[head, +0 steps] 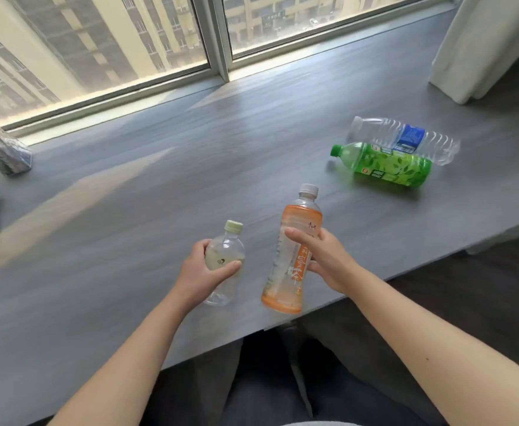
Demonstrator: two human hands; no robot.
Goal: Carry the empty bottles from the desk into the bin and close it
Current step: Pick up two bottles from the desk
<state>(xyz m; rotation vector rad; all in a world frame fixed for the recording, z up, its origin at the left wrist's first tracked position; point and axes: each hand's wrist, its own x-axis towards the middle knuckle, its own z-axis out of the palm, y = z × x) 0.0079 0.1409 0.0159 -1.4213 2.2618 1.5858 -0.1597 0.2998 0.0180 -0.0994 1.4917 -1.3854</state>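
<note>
The left hand [204, 273] grips a small clear bottle [226, 262]; the right hand [326, 259] grips an orange-labelled bottle [289, 256], both near the surface's [129, 210] front edge. Two bottles lie toward its right edge. No bin visible; carry both firmly.

The grey wooden desk [190, 167] runs along the window. On it, a green bottle [387, 164] lies on its side; a clear bottle [405, 138] lies touching behind it. Far left of the green bottle sits a clear packet [1, 152].
</note>
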